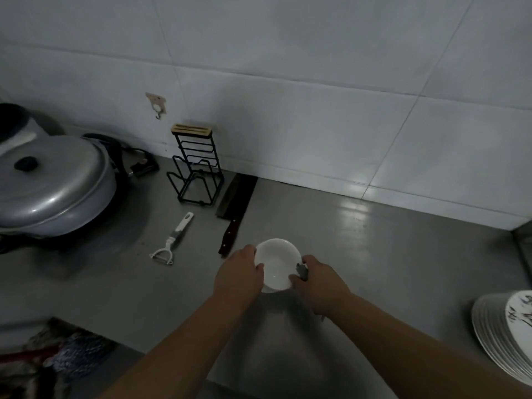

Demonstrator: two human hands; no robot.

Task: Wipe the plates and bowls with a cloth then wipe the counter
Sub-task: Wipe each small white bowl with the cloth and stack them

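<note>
Both my hands hold a small round white bowl (276, 262) over the grey steel desk (374, 254).

My left hand (239, 273) grips the bowl's left rim, thumb hooked inside. My right hand (321, 286) pinches a dark grey cloth (301, 271) against the right rim. A stack of white patterned plates (495, 338) sits well apart at the desk's right edge. A brown-handled cleaver (234, 198) and a white peeler (172, 240) lie to the left.
</note>
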